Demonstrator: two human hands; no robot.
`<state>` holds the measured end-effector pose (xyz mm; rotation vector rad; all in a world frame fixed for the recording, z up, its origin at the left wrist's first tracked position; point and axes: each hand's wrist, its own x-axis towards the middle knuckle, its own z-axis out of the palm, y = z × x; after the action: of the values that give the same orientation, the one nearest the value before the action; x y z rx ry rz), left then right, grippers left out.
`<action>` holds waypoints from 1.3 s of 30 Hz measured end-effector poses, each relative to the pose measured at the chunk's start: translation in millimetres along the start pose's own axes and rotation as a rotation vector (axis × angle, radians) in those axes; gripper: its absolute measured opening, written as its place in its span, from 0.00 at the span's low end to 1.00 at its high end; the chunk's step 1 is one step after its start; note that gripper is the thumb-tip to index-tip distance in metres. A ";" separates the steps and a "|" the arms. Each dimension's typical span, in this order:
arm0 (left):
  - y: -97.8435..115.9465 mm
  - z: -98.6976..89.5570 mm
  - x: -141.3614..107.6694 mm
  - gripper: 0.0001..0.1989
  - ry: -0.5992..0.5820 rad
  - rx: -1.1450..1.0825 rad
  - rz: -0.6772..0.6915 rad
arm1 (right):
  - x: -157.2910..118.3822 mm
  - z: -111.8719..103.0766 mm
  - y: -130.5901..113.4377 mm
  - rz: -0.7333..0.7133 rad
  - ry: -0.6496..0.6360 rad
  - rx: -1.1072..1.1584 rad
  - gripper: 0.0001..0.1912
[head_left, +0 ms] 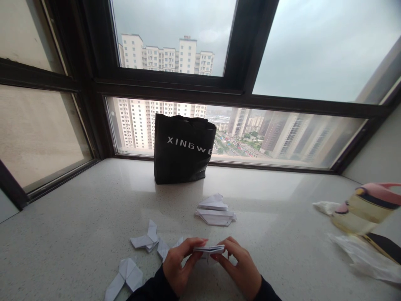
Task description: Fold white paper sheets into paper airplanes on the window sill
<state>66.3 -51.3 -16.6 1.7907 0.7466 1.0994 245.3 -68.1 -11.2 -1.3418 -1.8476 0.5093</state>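
A small piece of folded white paper (pixel 209 249) is held between both hands, low in the middle of the view. My left hand (pixel 182 263) pinches its left end between thumb and fingers. On the opposite end, my right hand (pixel 239 263) grips it in the same way. The paper is in several layers, with its edge turned up toward me. Just beyond my hands lies a folded paper boat-like shape (pixel 215 210). To the left rest other folded paper pieces, a forked one (pixel 146 238) and a larger one (pixel 127 274); another is partly hidden behind my left hand.
A black bag (pixel 184 150) with white lettering stands at the window on the speckled white sill (pixel 266 209). At right are a yellow bottle with a pink lid (pixel 366 207), clear plastic wrapping (pixel 369 259) and a dark phone-like object (pixel 385 246). Dark window frames border the sill.
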 end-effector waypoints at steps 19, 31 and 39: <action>-7.4 5.9 1.0 0.11 0.083 -0.071 -0.194 | 0.1 7.2 5.6 0.129 -0.003 0.019 0.11; -6.5 24.3 20.5 0.18 0.139 -0.161 -0.300 | 13.1 -10.1 26.6 0.456 -0.116 0.648 0.21; -20.2 42.3 48.5 0.17 0.083 0.042 -0.377 | 13.5 -19.5 40.3 0.457 0.056 0.583 0.22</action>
<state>124.2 -18.2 -26.1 1.5611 1.1125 0.9128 283.3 -43.3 -22.8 -1.3327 -1.1947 1.1336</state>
